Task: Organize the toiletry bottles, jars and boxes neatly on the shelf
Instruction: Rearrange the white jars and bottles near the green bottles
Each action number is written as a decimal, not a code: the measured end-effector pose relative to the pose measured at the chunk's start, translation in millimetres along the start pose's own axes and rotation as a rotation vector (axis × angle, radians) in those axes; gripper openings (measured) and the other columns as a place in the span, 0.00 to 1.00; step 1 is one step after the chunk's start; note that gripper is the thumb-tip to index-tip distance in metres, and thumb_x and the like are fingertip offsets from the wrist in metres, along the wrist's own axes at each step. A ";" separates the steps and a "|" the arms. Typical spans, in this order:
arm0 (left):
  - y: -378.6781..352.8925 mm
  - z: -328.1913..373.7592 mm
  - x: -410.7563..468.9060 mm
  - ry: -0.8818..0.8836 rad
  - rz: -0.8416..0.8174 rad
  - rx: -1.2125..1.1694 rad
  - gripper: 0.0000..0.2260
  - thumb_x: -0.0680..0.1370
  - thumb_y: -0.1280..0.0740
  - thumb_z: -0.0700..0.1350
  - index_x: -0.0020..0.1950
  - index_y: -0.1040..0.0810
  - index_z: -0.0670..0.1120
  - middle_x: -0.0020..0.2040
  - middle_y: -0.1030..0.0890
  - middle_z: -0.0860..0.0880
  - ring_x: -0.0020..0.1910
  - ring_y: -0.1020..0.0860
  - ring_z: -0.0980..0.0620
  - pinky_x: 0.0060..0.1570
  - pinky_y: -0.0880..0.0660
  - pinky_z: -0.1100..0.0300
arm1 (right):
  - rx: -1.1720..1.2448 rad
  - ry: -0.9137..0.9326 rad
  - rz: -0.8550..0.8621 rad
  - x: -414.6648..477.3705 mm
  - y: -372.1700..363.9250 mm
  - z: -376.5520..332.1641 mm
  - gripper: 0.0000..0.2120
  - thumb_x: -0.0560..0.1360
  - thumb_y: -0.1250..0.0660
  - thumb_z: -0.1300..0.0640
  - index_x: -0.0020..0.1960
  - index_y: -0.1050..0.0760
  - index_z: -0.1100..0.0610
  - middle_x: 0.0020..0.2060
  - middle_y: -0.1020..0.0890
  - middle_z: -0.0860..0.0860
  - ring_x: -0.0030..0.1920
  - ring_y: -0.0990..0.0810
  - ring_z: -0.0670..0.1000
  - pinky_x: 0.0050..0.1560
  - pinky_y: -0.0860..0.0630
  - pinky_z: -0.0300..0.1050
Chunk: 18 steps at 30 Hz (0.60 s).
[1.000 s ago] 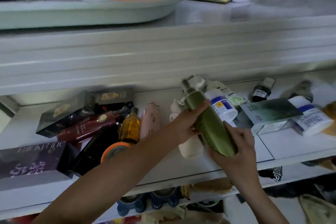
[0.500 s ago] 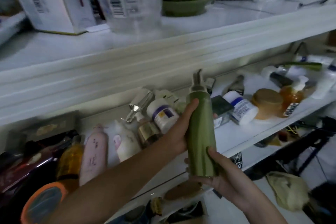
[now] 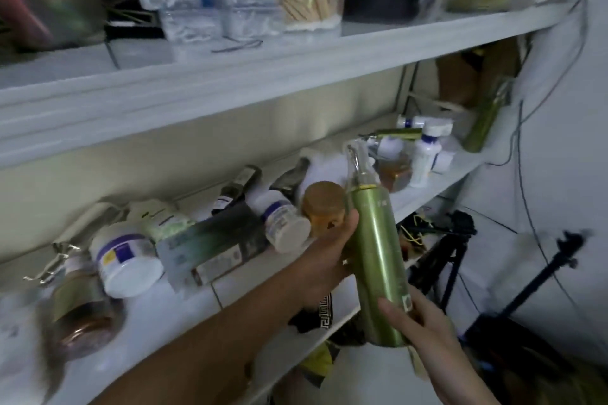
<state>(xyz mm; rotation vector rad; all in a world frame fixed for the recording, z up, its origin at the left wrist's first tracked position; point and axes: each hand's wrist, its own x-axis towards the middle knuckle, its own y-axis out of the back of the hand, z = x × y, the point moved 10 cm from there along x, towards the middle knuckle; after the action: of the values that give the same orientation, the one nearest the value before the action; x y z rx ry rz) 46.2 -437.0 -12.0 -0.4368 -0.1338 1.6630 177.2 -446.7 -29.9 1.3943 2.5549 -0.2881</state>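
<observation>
- In front of the white shelf's (image 3: 184, 316) front edge, a green pump bottle (image 3: 378, 260) is standing upright in the air, off the crowded board
- Left hand (image 3: 324, 260) is gripping its side
- Right hand (image 3: 424, 325) is cupping its base
- Bare board is showing beside a fallen jar (image 3: 123, 260)

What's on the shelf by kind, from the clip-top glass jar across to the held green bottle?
White tubs, purple-blue labels: 2
Dark bottles lying down: 2
Dark green box: 1
Wood-lidded jar: 1
Clip-top glass jar: 1
Pale green-white container, blurred: 1
Total: 8, excluding the held green bottle
</observation>
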 end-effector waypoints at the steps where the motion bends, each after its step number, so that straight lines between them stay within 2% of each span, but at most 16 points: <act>1: -17.0 -3.1 8.7 0.002 -0.043 0.008 0.19 0.74 0.38 0.57 0.60 0.24 0.48 0.55 0.18 0.50 0.55 0.20 0.52 0.58 0.24 0.54 | 0.000 -0.005 0.014 4.1 17.9 1.2 0.12 0.69 0.29 0.56 0.52 0.22 0.46 0.44 0.16 0.49 0.43 0.16 0.49 0.34 0.23 0.35; 3: -47.4 -11.8 25.0 0.005 -0.119 0.067 0.14 0.77 0.38 0.48 0.61 0.25 0.46 0.55 0.18 0.48 0.55 0.20 0.50 0.54 0.23 0.56 | -0.003 -0.020 0.056 12.4 51.2 4.1 0.16 0.66 0.27 0.54 0.53 0.22 0.48 0.45 0.15 0.50 0.46 0.17 0.51 0.40 0.22 0.40; 5: -70.3 -21.9 44.2 -0.001 -0.171 0.152 0.19 0.76 0.33 0.41 0.67 0.29 0.44 0.61 0.22 0.43 0.60 0.23 0.45 0.57 0.24 0.53 | 0.008 -0.037 0.093 22.7 81.3 6.8 0.19 0.64 0.26 0.54 0.54 0.21 0.50 0.44 0.15 0.50 0.47 0.17 0.52 0.44 0.23 0.43; 8: -89.0 -38.0 76.9 0.055 -0.151 0.224 0.27 0.71 0.27 0.42 0.68 0.31 0.47 0.63 0.24 0.41 0.61 0.23 0.44 0.58 0.24 0.49 | 0.023 -0.030 0.127 37.2 115.4 7.5 0.17 0.67 0.24 0.55 0.55 0.21 0.51 0.42 0.14 0.48 0.45 0.16 0.49 0.41 0.23 0.40; 11: -101.1 -48.8 110.9 0.088 -0.137 0.244 0.27 0.69 0.25 0.40 0.66 0.29 0.49 0.61 0.22 0.44 0.59 0.21 0.47 0.55 0.22 0.53 | 0.035 0.018 0.146 51.9 140.5 3.7 0.27 0.55 0.21 0.46 0.53 0.21 0.48 0.42 0.14 0.47 0.43 0.16 0.46 0.39 0.23 0.37; 13: -108.4 -54.0 135.3 0.115 -0.124 0.251 0.26 0.69 0.25 0.39 0.65 0.28 0.49 0.59 0.21 0.47 0.56 0.20 0.49 0.53 0.21 0.55 | 0.036 0.024 0.180 65.1 161.6 0.9 0.20 0.62 0.21 0.51 0.52 0.21 0.48 0.40 0.14 0.45 0.40 0.17 0.42 0.37 0.25 0.34; 15: -118.3 -59.5 162.1 0.144 -0.125 0.232 0.26 0.69 0.25 0.38 0.65 0.28 0.49 0.58 0.20 0.47 0.55 0.19 0.49 0.54 0.21 0.54 | 0.018 0.035 0.195 84.4 185.7 -3.8 0.13 0.68 0.27 0.59 0.51 0.22 0.47 0.38 0.15 0.43 0.38 0.18 0.38 0.33 0.26 0.29; 18: -135.2 -60.7 209.2 0.145 -0.137 0.190 0.25 0.69 0.25 0.37 0.63 0.27 0.49 0.56 0.18 0.48 0.55 0.19 0.49 0.56 0.22 0.53 | -0.006 0.035 0.215 117.3 222.3 -12.6 0.13 0.70 0.30 0.62 0.50 0.22 0.48 0.37 0.15 0.43 0.36 0.18 0.37 0.31 0.27 0.26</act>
<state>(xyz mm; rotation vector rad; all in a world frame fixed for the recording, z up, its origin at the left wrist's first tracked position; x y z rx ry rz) 177.1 -223.1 -65.2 -0.3933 0.0989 1.4885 301.8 -231.1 -65.7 1.6685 2.4019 -0.2198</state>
